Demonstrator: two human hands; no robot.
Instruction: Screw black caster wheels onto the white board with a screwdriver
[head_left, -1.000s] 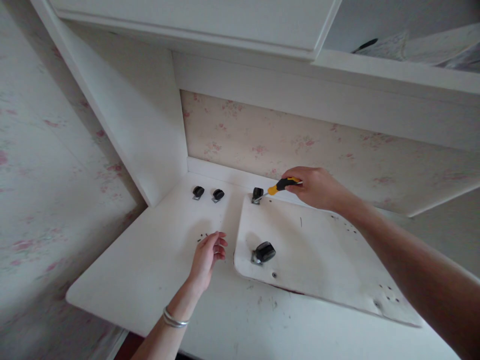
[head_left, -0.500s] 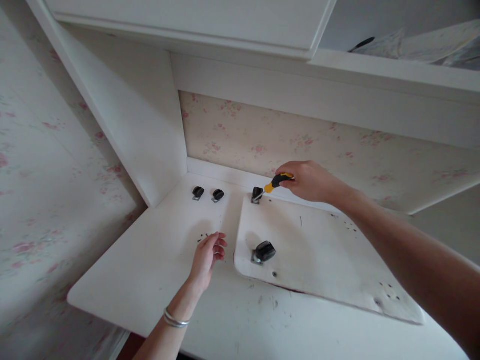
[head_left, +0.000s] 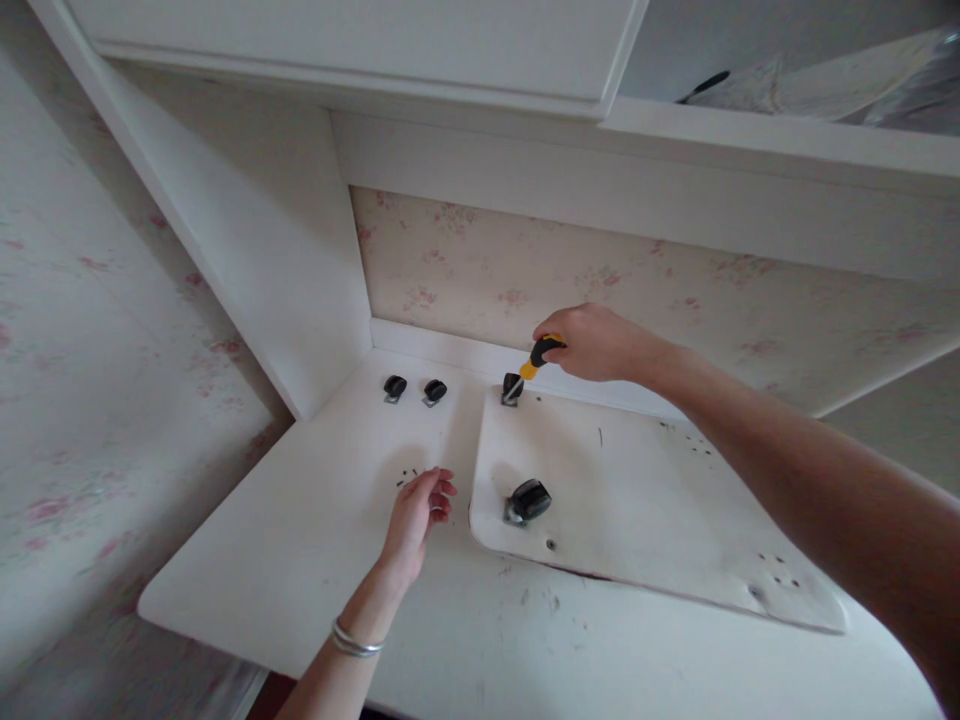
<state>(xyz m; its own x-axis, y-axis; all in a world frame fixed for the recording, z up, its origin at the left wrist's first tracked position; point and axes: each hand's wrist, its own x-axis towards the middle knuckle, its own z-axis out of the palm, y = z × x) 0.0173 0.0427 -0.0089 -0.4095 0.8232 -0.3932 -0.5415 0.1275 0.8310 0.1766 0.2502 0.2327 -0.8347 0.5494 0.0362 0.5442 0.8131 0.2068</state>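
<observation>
Two black-wheeled casters [head_left: 395,386] stand on the white table [head_left: 262,560], dark screw-like bits [head_left: 400,484] by the left hand [head_left: 412,520], fingers loosely curled, apparently empty. On the white rounded panel [head_left: 637,500], a black metal-plated caster [head_left: 513,385] meets the yellow-and-black screwdriver [head_left: 544,352], slanted, presumably to clear the wheel, pinched in the right hand's [head_left: 600,345] fingers. Right: open grey compartment [head_left: 690,45] holds crumpled plastic [head_left: 892,80].

A yellow-black screwdriver [head_left: 531,366] slants down to a black caster [head_left: 511,383] on the board [head_left: 637,500].

A home room: rose-patterned wallpaper [head_left: 435,265] behind the right grip [head_left: 589,342], white cabinet [head_left: 360,40] above it, white tabletop [head_left: 292,540] below.
</observation>
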